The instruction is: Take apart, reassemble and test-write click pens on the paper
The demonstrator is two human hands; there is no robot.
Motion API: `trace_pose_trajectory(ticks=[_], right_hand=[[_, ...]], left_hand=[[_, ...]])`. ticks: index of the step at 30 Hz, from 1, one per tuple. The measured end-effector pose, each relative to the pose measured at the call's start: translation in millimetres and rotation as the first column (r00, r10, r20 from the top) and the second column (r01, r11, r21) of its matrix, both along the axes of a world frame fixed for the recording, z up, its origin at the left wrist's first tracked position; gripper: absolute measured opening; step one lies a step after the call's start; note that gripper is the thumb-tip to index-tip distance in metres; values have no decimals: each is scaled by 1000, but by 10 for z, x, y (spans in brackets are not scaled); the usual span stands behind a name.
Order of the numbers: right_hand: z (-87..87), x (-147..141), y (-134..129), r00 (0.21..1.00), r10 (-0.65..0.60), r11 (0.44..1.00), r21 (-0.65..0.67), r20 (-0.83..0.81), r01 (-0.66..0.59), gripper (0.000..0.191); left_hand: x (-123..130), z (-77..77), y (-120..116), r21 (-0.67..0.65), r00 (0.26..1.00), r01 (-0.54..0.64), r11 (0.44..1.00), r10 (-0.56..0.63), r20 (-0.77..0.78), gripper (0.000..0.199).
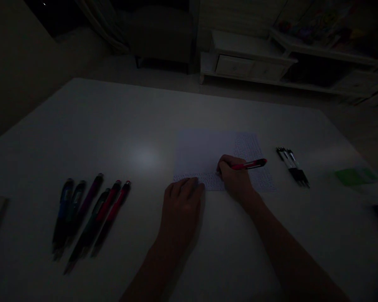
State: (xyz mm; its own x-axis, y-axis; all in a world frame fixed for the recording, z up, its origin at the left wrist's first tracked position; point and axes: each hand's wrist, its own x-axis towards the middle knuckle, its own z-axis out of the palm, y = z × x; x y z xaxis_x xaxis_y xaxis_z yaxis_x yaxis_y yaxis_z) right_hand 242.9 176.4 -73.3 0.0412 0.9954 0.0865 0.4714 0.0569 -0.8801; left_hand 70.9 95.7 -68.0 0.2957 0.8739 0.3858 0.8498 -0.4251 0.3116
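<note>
A sheet of paper (204,149) lies on the white table (138,117), with rows of small handwriting along its right side and its near edge. My right hand (236,176) is closed around a red pen (248,165), whose tip end, hidden by the fingers, is at the paper near the written rows. The pen's back end points to the right. My left hand (182,201) rests flat, fingers slightly spread, over the sheet's near left edge, and holds nothing.
Several coloured pens (91,214) lie side by side at the left. Right of the paper are clear-barrelled pens (292,165) with black grips and a green packet (355,176). Beyond the table's far edge stand a white cabinet (236,65) and a dark seat (160,35). The room is dim.
</note>
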Motion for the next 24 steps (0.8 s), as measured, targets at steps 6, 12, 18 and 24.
trace_pose_trajectory(ticks=[6,12,18,24], right_hand=[[14,-11,16,998,8,999,31,70,-11,19],[9,-9,7,996,38,999,3,76,-38,20],[-1,7,-5,981,-24,999,-43,-193,16,12],[72,45,19,938,-146,989,-29,-315,144,48]], left_hand=[[-3,-1,-5,-6,1000,3,1000,-3,7,28],[-1,1,-12,-17,1000,-2,1000,2,7,27],[-6,-32,-13,-22,1000,1,1000,-1,-4,28],[6,-9,-7,-26,1000,-20,999,21,12,28]])
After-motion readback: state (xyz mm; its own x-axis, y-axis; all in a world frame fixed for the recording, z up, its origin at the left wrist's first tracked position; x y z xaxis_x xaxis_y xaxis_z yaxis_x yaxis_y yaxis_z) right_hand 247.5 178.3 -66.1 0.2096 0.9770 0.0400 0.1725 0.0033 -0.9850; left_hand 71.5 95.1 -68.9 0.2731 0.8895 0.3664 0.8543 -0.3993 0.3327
